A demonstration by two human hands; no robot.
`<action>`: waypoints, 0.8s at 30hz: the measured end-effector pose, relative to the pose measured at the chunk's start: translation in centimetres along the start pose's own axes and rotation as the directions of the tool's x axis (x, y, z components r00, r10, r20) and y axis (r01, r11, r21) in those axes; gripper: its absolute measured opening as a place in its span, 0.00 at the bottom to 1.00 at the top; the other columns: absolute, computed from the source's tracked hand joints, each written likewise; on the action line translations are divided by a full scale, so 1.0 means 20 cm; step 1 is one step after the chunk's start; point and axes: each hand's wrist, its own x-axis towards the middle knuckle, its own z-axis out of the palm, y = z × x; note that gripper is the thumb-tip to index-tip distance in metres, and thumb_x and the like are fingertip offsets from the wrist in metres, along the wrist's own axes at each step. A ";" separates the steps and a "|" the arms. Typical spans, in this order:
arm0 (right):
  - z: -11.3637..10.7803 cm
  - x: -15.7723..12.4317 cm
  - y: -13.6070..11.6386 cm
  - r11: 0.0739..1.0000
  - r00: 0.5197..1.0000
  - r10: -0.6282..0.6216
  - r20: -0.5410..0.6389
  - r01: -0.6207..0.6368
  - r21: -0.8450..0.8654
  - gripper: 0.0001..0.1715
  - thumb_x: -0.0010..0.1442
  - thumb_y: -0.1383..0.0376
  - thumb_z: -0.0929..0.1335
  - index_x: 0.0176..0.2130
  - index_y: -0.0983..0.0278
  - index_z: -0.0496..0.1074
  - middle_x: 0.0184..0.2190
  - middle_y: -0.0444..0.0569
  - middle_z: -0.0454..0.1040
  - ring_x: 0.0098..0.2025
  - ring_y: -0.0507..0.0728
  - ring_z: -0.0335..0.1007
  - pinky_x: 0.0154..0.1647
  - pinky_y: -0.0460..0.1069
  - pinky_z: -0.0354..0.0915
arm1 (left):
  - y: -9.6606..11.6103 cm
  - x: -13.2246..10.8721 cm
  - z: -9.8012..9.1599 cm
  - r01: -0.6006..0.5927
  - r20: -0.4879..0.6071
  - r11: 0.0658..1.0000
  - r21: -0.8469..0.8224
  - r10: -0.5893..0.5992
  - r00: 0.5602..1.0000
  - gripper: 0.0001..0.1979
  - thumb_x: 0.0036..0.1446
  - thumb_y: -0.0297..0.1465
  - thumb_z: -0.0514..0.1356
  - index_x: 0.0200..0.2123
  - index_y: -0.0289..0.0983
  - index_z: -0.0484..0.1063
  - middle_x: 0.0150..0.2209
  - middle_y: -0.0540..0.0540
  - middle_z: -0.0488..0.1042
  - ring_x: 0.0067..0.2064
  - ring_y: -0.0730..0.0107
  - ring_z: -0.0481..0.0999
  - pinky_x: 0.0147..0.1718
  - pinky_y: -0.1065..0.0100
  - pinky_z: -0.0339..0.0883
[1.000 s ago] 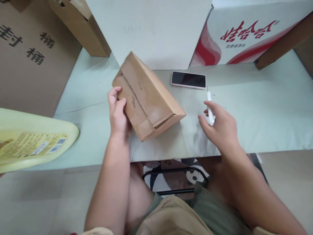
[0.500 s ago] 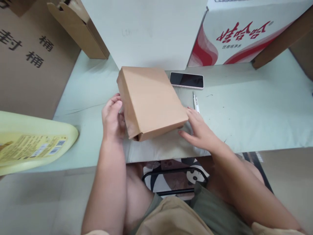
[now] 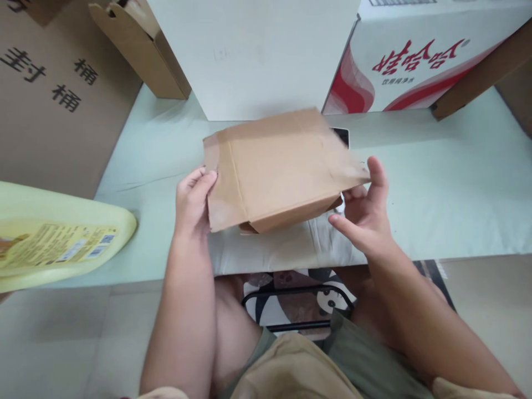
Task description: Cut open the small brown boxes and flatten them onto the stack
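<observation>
A brown cardboard box [image 3: 282, 160] is tilted above the table's near edge, its broad face up and flaps standing out at both sides. My left hand [image 3: 193, 197] grips the left flap, thumb on top and fingers curled at its edge. At the right flap's pointed tip is my right hand [image 3: 366, 208], palm up with thumb and fingers spread. Whether its fingers touch the flap, I cannot tell. Behind the box, a phone [image 3: 343, 136] shows only its right end. The pen is almost wholly hidden.
A tall white box [image 3: 257, 61] and a red-and-white water carton [image 3: 399, 72] stand at the back of the green-covered table [image 3: 440, 194]. A yellow bottle [image 3: 62, 238] juts in from the left, near a large brown carton [image 3: 54, 127] and a small cardboard box [image 3: 153, 55].
The cardboard box has turned, and its side flaps have swung outward. My right hand has moved right and up, turning its palm upward. The box now covers most of the phone.
</observation>
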 end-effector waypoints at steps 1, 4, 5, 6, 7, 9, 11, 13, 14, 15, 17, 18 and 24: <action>0.00 0.00 0.00 0.999 1.000 -0.022 0.019 0.022 -0.023 0.65 0.65 0.39 0.70 0.79 0.45 0.26 0.67 0.56 0.70 0.71 0.68 0.69 0.68 0.68 0.70 | 0.00 0.00 0.00 0.020 0.002 1.000 0.000 -0.020 1.000 0.12 0.47 0.33 0.71 0.23 0.39 0.70 0.24 0.50 0.68 0.26 0.72 0.66 0.25 0.70 0.61; -0.02 0.01 0.06 0.988 0.993 -0.090 0.079 0.099 -0.119 0.63 0.66 0.44 0.71 0.79 0.45 0.28 0.72 0.56 0.63 0.74 0.69 0.64 0.71 0.71 0.67 | 0.00 -0.01 0.01 0.060 0.060 0.998 0.009 -0.060 0.996 0.12 0.49 0.29 0.69 0.22 0.38 0.68 0.24 0.50 0.67 0.25 0.73 0.65 0.25 0.72 0.61; -0.03 0.01 0.08 0.979 0.991 -0.114 0.073 0.124 -0.161 0.63 0.66 0.45 0.72 0.79 0.45 0.30 0.74 0.56 0.60 0.75 0.70 0.61 0.72 0.72 0.65 | -0.01 -0.01 0.02 0.055 0.081 0.998 0.020 -0.056 0.995 0.12 0.50 0.29 0.69 0.22 0.38 0.68 0.24 0.50 0.66 0.25 0.74 0.65 0.25 0.72 0.60; -0.03 0.01 0.11 0.969 0.989 -0.134 0.061 0.144 -0.203 0.62 0.64 0.46 0.73 0.79 0.45 0.33 0.76 0.56 0.56 0.77 0.71 0.58 0.74 0.73 0.62 | -0.01 -0.02 0.02 0.047 0.093 0.999 0.027 -0.049 0.994 0.12 0.51 0.29 0.68 0.22 0.38 0.67 0.23 0.51 0.65 0.25 0.74 0.64 0.24 0.72 0.59; -0.04 0.00 0.13 0.958 0.988 -0.150 0.047 0.157 -0.239 0.62 0.63 0.46 0.74 0.79 0.46 0.36 0.77 0.56 0.52 0.78 0.72 0.55 0.75 0.73 0.60 | -0.01 -0.02 0.03 0.042 0.098 0.999 0.030 -0.045 0.994 0.13 0.51 0.29 0.68 0.22 0.38 0.67 0.23 0.51 0.64 0.24 0.74 0.63 0.23 0.72 0.58; -0.06 0.00 0.16 0.945 0.985 -0.170 0.019 0.169 -0.281 0.64 0.61 0.44 0.75 0.78 0.47 0.38 0.78 0.56 0.49 0.79 0.74 0.52 0.77 0.74 0.57 | -0.01 -0.02 0.04 0.038 0.083 0.999 0.020 -0.039 0.996 0.14 0.52 0.28 0.67 0.22 0.38 0.65 0.21 0.53 0.61 0.22 0.75 0.59 0.21 0.72 0.54; -0.07 -0.01 0.17 0.948 0.986 -0.164 -0.026 0.150 -0.281 0.68 0.57 0.40 0.77 0.79 0.48 0.38 0.77 0.58 0.52 0.76 0.75 0.57 0.73 0.74 0.63 | 0.00 -0.02 0.05 0.041 0.035 0.999 -0.010 -0.040 0.999 0.14 0.52 0.27 0.67 0.21 0.38 0.65 0.21 0.53 0.60 0.21 0.76 0.56 0.20 0.72 0.51; -0.07 -0.01 0.16 0.965 0.989 -0.114 -0.097 0.088 -0.246 0.71 0.56 0.39 0.77 0.79 0.46 0.36 0.72 0.58 0.60 0.68 0.72 0.69 0.64 0.69 0.75 | 0.01 -0.02 0.06 0.035 -0.030 0.998 -0.047 -0.037 0.999 0.14 0.51 0.28 0.68 0.21 0.39 0.65 0.21 0.53 0.61 0.21 0.76 0.56 0.20 0.71 0.52; -0.07 -0.01 0.15 0.976 0.989 -0.073 -0.128 0.044 -0.215 0.71 0.57 0.40 0.77 0.78 0.44 0.35 0.69 0.57 0.64 0.62 0.68 0.75 0.57 0.66 0.79 | 0.02 -0.02 0.06 0.021 -0.056 0.997 -0.079 -0.026 0.998 0.14 0.51 0.31 0.69 0.22 0.39 0.65 0.22 0.53 0.62 0.22 0.75 0.58 0.21 0.71 0.54; -0.06 -0.01 0.13 0.984 0.989 -0.029 -0.148 0.002 -0.178 0.69 0.58 0.42 0.77 0.78 0.42 0.33 0.66 0.55 0.68 0.55 0.65 0.79 0.51 0.62 0.81 | 0.02 -0.02 0.06 0.007 -0.060 0.993 -0.120 -0.015 0.998 0.14 0.52 0.34 0.69 0.23 0.40 0.67 0.23 0.52 0.65 0.24 0.73 0.63 0.23 0.71 0.59; -0.05 0.00 0.11 0.991 0.988 0.042 -0.150 -0.060 -0.117 0.64 0.62 0.44 0.75 0.77 0.40 0.33 0.61 0.53 0.72 0.46 0.61 0.80 0.45 0.59 0.81 | 0.03 -0.03 0.06 -0.009 0.012 0.979 -0.205 0.012 1.000 0.16 0.52 0.46 0.70 0.28 0.42 0.72 0.30 0.49 0.74 0.32 0.66 0.74 0.31 0.67 0.70; -0.04 0.01 0.09 0.992 0.988 0.062 -0.142 -0.077 -0.099 0.61 0.63 0.45 0.74 0.77 0.41 0.35 0.60 0.53 0.73 0.47 0.62 0.80 0.46 0.60 0.80 | 0.03 -0.04 0.06 -0.011 0.071 0.972 -0.235 0.028 0.997 0.19 0.51 0.52 0.69 0.32 0.43 0.75 0.34 0.47 0.77 0.39 0.61 0.78 0.37 0.64 0.74; -0.02 0.02 0.07 0.982 0.976 0.138 -0.168 -0.157 -0.107 0.52 0.63 0.45 0.73 0.75 0.50 0.49 0.69 0.59 0.63 0.60 0.68 0.75 0.54 0.64 0.79 | -0.03 -0.05 0.05 0.110 0.203 0.987 -0.118 -0.085 0.976 0.31 0.43 0.63 0.70 0.36 0.43 0.78 0.38 0.41 0.81 0.52 0.44 0.82 0.44 0.53 0.80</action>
